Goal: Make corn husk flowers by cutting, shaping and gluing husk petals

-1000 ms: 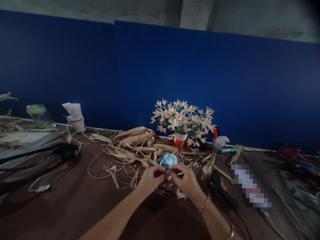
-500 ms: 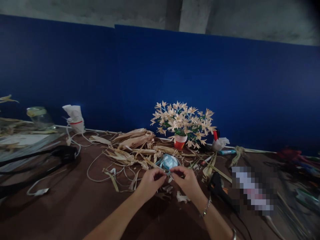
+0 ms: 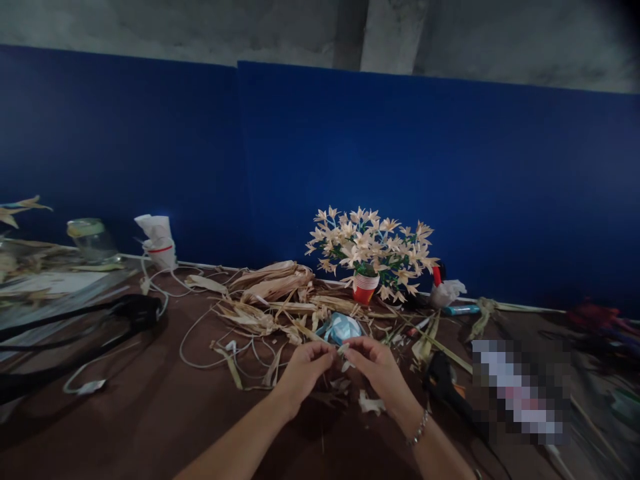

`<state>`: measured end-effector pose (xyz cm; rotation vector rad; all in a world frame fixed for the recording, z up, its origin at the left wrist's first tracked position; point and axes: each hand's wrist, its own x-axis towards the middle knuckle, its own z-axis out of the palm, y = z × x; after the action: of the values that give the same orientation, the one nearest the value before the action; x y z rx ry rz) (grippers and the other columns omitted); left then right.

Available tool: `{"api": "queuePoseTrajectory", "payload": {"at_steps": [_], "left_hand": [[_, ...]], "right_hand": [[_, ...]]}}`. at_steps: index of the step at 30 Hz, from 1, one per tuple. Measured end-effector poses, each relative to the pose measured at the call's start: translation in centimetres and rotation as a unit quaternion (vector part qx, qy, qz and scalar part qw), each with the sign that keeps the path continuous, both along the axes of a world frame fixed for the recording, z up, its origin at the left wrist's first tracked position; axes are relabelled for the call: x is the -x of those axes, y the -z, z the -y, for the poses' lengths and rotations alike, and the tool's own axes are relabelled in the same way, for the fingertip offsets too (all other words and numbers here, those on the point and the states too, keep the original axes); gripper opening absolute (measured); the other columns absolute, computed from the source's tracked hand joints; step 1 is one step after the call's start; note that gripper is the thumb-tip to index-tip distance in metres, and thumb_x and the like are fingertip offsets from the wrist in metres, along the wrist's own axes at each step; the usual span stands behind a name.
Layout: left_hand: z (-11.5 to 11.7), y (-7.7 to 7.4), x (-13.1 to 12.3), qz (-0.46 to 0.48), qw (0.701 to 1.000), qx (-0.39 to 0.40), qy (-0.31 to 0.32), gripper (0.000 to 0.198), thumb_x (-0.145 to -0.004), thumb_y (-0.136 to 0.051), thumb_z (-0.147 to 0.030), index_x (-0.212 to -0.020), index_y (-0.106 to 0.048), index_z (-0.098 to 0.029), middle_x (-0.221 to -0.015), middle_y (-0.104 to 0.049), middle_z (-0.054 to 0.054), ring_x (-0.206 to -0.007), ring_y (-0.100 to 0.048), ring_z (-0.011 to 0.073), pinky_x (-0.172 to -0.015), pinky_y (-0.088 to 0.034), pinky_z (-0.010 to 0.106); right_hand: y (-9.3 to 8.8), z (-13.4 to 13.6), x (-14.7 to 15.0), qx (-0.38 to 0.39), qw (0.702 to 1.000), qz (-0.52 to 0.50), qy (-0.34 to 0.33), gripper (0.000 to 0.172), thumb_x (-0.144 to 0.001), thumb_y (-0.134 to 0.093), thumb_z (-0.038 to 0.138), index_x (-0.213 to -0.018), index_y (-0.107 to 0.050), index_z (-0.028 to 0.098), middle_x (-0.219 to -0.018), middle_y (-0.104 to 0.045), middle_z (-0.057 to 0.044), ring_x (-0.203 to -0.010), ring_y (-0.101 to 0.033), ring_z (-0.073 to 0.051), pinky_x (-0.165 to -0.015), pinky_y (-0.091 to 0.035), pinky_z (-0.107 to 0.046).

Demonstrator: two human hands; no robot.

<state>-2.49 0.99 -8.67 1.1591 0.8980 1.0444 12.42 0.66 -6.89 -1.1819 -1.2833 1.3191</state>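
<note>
Between my two hands, a small pale piece (image 3: 345, 358), husk-like in look, shows at the fingertips. My left hand (image 3: 309, 370) is closed in a pinch at its left side. From the right, my right hand (image 3: 374, 363) pinches it too, thumb against fingers. Just beyond the fingertips lies a shiny light-blue bundle (image 3: 343, 328). Scraps of pale material (image 3: 371, 403) lie on the brown table below my right hand. Dry corn husks (image 3: 273, 283) are heaped behind my left hand.
Pale artificial flowers (image 3: 367, 247) stand in a red-and-white cup (image 3: 365, 287) at the back. A black glue gun (image 3: 445, 383) lies right of my right hand. White cord (image 3: 193, 363) loops at left. A glass jar (image 3: 95, 243) and a tissue-filled cup (image 3: 161, 250) stand farther left.
The pale piece shows more clearly between my fingertips, which remain pinched close together. The whole view has shifted slightly, so objects appear a little farther right and lower.
</note>
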Motion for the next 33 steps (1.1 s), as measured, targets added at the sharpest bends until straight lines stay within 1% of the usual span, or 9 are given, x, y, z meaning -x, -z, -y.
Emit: {"api": "queuePoseTrajectory", "payload": {"at_steps": [2, 4, 10, 14, 17, 22, 26, 30, 33], "left_hand": [[0.1, 0.0, 0.0, 0.012, 1.0, 0.01, 0.001, 0.021, -0.066, -0.06, -0.034, -0.063, -0.056, -0.013, -0.055, -0.052, -0.003, -0.05, -0.041, 0.0072, -0.05, -0.03, 0.019], [0.1, -0.1, 0.0, 0.016, 1.0, 0.019, 0.004, 0.021, -0.066, -0.061, -0.034, -0.064, -0.057, -0.013, -0.057, -0.053, -0.003, -0.051, -0.042, 0.0073, -0.051, -0.031, 0.02], [0.1, 0.1, -0.1, 0.007, 0.999, 0.033, -0.001, 0.02, -0.063, -0.063, -0.031, -0.069, -0.059, -0.013, -0.06, -0.056, -0.002, -0.053, -0.046, 0.0082, -0.053, -0.033, 0.02], [0.0, 0.1, 0.0, -0.018, 1.0, 0.006, -0.008, 0.016, -0.063, -0.062, -0.028, -0.067, -0.06, -0.013, -0.058, -0.055, -0.003, -0.054, -0.046, 0.0089, -0.055, -0.034, 0.021], [0.1, 0.0, 0.1, -0.026, 1.0, 0.006, -0.005, 0.014, -0.062, -0.062, -0.026, -0.067, -0.06, -0.014, -0.058, -0.055, -0.003, -0.054, -0.046, 0.009, -0.055, -0.034, 0.021], [0.1, 0.0, 0.1, -0.04, 0.999, 0.026, 0.004, 0.008, -0.06, -0.06, -0.022, -0.062, -0.059, -0.014, -0.055, -0.054, -0.003, -0.052, -0.045, 0.0084, -0.052, -0.033, 0.02], [0.0, 0.0, 0.2, -0.043, 0.998, 0.036, 0.019, 0.013, -0.06, -0.062, -0.026, -0.061, -0.058, -0.014, -0.056, -0.054, -0.004, -0.052, -0.045, 0.0084, -0.053, -0.033, 0.02], [-0.1, 0.1, 0.4, -0.068, 0.998, -0.004, 0.017, 0.019, -0.061, -0.064, -0.031, -0.068, -0.06, -0.014, -0.061, -0.055, -0.003, -0.057, -0.047, 0.0092, -0.056, -0.035, 0.02], [-0.2, 0.3, 0.4, -0.086, 0.996, -0.034, 0.011, 0.018, -0.063, -0.062, -0.031, -0.066, -0.06, -0.014, -0.061, -0.055, -0.002, -0.058, -0.046, 0.0098, -0.058, -0.035, 0.021]], "right_hand": [[0.2, 0.0, 0.1, 0.018, 0.999, -0.026, 0.01, 0.028, -0.059, -0.068, 0.038, -0.071, -0.059, 0.015, -0.052, -0.054, 0.004, -0.045, -0.045, -0.008, -0.044, -0.035, -0.02], [0.4, -0.1, 0.1, 0.024, 0.998, -0.046, 0.022, 0.026, -0.058, -0.068, 0.036, -0.066, -0.057, 0.015, -0.051, -0.053, 0.004, -0.045, -0.044, -0.008, -0.044, -0.033, -0.02], [0.4, -0.1, 0.3, 0.037, 0.997, -0.072, 0.017, 0.024, -0.059, -0.067, 0.035, -0.06, -0.052, 0.015, -0.046, -0.048, 0.007, -0.039, -0.036, -0.005, -0.041, -0.026, -0.018], [0.2, 0.0, 0.2, 0.035, 0.997, -0.065, 0.024, 0.027, -0.057, -0.068, 0.037, -0.057, -0.052, 0.015, -0.046, -0.047, 0.007, -0.039, -0.035, -0.005, -0.041, -0.025, -0.018], [0.3, -0.1, 0.1, 0.04, 0.997, -0.066, 0.02, 0.028, -0.057, -0.067, 0.038, -0.056, -0.051, 0.015, -0.045, -0.046, 0.006, -0.038, -0.033, -0.005, -0.04, -0.024, -0.018], [0.4, -0.3, -0.3, 0.041, 0.995, -0.085, 0.018, 0.027, -0.057, -0.067, 0.037, -0.057, -0.053, 0.014, -0.05, -0.049, 0.004, -0.043, -0.04, -0.006, -0.042, -0.029, -0.019], [0.4, -0.3, -0.5, 0.052, 0.994, -0.094, 0.009, 0.026, -0.058, -0.067, 0.037, -0.057, -0.053, 0.014, -0.05, -0.049, 0.004, -0.042, -0.039, -0.006, -0.042, -0.03, -0.019], [1.0, -0.4, -0.5, 0.061, 0.992, -0.107, -0.014, 0.025, -0.06, -0.066, 0.035, -0.056, -0.052, 0.014, -0.047, -0.048, 0.005, -0.04, -0.038, -0.005, -0.041, -0.028, -0.018], [1.1, -0.6, -0.3, 0.064, 0.993, -0.092, -0.031, 0.025, -0.062, -0.064, 0.037, -0.059, -0.054, 0.015, -0.046, -0.049, 0.005, -0.038, -0.038, -0.005, -0.04, -0.028, -0.019]]}}
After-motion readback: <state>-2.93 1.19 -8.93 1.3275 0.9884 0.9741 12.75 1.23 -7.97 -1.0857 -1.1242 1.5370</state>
